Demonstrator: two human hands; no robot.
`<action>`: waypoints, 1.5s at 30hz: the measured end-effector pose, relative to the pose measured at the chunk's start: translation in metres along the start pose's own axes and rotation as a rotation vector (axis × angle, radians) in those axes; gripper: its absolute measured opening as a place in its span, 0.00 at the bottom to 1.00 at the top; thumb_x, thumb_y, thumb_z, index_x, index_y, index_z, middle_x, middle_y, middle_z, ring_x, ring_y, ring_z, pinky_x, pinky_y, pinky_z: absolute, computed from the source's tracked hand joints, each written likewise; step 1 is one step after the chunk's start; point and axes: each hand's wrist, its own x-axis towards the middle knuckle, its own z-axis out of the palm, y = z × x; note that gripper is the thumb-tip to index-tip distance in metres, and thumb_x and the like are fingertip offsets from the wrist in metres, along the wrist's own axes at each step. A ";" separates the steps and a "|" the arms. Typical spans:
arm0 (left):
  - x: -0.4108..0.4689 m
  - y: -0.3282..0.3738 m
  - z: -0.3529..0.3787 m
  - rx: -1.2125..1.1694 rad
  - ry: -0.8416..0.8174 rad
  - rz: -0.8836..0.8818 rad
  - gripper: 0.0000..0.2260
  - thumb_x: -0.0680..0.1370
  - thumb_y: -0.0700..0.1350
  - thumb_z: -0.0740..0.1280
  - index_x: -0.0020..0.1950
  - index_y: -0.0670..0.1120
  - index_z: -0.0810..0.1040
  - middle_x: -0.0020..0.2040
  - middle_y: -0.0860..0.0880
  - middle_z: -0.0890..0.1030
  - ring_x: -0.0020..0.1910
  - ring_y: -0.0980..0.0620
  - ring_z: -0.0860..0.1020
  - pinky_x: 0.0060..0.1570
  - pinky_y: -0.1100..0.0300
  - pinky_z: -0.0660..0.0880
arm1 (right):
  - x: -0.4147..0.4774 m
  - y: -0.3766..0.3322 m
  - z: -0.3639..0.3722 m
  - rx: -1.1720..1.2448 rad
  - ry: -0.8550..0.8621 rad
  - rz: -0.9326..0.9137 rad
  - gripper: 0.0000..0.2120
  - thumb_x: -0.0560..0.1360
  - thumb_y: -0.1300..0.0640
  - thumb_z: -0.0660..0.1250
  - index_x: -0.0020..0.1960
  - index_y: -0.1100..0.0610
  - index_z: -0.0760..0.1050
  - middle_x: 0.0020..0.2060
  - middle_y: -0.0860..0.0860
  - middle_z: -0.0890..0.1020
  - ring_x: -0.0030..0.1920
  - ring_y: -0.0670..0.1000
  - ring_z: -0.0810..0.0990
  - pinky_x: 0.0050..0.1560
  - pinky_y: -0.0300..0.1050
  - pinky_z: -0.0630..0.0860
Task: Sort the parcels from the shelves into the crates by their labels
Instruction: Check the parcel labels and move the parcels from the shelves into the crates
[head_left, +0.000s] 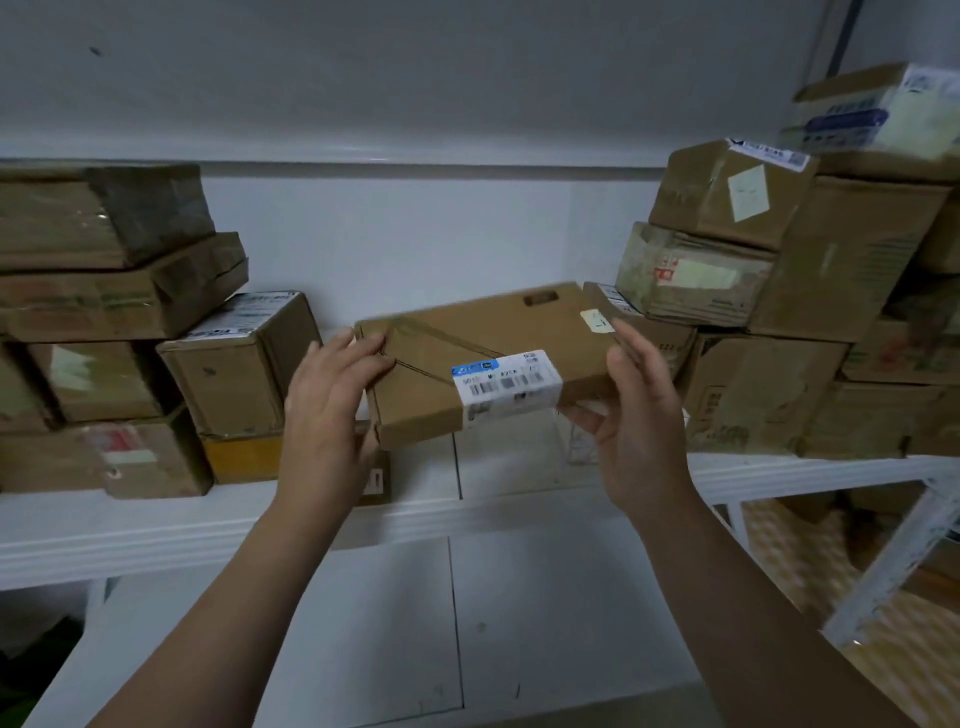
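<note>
A flat brown cardboard parcel (467, 343) with a white and blue barcode label on its front edge hangs in the air above the white shelf (156, 525). My left hand (324, 410) grips its left end, fingers over the top. My right hand (631, 410) grips its right end, thumb on top and fingers underneath. A small pale sticker sits near the parcel's right corner. No crates are in view.
Stacks of brown parcels fill the shelf at left (104, 312) and right (779, 312). A box with a white label (239, 364) stands just left of my left hand. The white wall is behind. A lower shelf with yellowish padded parcels (810, 561) shows at lower right.
</note>
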 end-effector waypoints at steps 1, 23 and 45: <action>0.000 0.003 -0.002 -0.078 0.020 -0.092 0.17 0.70 0.44 0.68 0.58 0.48 0.70 0.57 0.48 0.78 0.60 0.53 0.72 0.64 0.54 0.67 | 0.000 0.001 -0.001 -0.058 0.019 -0.012 0.10 0.79 0.51 0.62 0.59 0.47 0.76 0.56 0.53 0.79 0.54 0.52 0.80 0.43 0.48 0.80; -0.012 0.016 -0.037 -0.456 0.049 -0.478 0.18 0.71 0.44 0.72 0.53 0.64 0.72 0.49 0.68 0.78 0.45 0.66 0.78 0.40 0.73 0.73 | 0.001 0.041 0.040 -0.561 0.200 0.119 0.12 0.74 0.50 0.70 0.55 0.48 0.74 0.54 0.49 0.78 0.52 0.47 0.77 0.52 0.45 0.76; -0.024 -0.061 -0.051 0.685 -0.298 -0.151 0.23 0.68 0.45 0.76 0.62 0.43 0.78 0.67 0.37 0.73 0.66 0.33 0.71 0.65 0.35 0.63 | 0.010 0.130 0.119 -0.910 -0.183 0.136 0.18 0.81 0.53 0.58 0.68 0.59 0.71 0.63 0.55 0.77 0.59 0.52 0.76 0.57 0.42 0.74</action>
